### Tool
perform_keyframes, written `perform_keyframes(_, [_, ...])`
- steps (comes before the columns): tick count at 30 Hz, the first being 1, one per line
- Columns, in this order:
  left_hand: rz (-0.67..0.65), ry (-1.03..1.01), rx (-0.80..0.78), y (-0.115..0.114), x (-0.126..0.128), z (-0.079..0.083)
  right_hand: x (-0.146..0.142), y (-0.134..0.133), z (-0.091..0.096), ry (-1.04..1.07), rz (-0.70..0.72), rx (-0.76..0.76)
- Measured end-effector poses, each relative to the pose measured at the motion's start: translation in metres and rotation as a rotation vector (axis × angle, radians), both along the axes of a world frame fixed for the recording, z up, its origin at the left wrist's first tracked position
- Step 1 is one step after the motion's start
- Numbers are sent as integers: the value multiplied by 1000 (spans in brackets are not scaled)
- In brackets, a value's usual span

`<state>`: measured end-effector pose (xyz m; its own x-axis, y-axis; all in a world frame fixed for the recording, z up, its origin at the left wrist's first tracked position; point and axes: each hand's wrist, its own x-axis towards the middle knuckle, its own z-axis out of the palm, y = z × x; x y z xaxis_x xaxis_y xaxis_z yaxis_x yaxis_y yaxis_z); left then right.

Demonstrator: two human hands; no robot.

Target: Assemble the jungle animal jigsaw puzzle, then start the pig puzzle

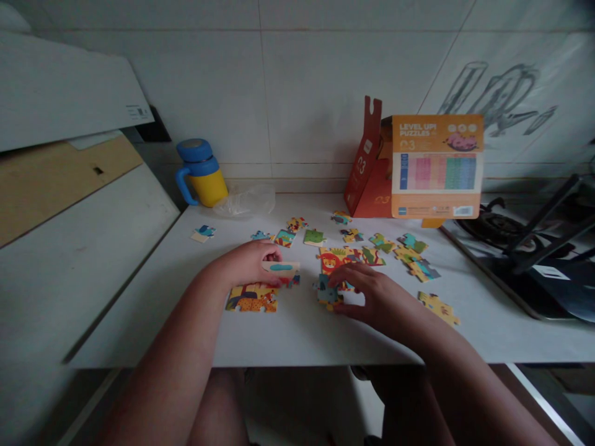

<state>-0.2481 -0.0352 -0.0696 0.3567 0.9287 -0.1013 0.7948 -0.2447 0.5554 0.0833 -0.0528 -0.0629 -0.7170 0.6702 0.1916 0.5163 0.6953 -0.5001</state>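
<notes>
Fingers of my left hand (253,263) are closed on a puzzle piece (283,269) with a pale strip and a teal shape, held just above the white table. Partly beneath that hand lies a joined yellow and orange puzzle section (255,298) with a spotted animal on it. My right hand (369,286) curls its thumb and fingers around a blue-grey puzzle piece (328,290) at the lower left of another section. This section shows a red lion picture (331,260) and reaches right behind the hand; my fingers hide part of it.
Several loose puzzle pieces, including a green one (315,237) and a yellow one (438,307), lie around on the white table (288,344). Behind stand an orange-red puzzle box (437,207), a blue and yellow flask (207,183) and a clear plastic bag (248,201). A gas stove (502,248) borders the right.
</notes>
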Motion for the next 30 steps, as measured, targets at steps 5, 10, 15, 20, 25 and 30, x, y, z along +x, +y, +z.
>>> perform_keyframes(5, [-28,43,14,0,0,5,-39,36,4,26,129,45])
perform_keyframes(10, [-24,-6,8,1,-1,4,-56,38,-15,93,245,-5])
perform_keyframes(15, [-59,8,32,2,-2,1,-53,28,-22,120,373,-110])
perform_keyframes(20, [-44,39,2,3,-1,4,-56,23,-23,110,440,-159])
perform_keyframes(25, [-61,37,23,5,-2,0,-60,22,-27,122,453,-181])
perform_keyframes(30, [-52,53,22,5,-3,-2,-62,24,-35,123,451,-141])
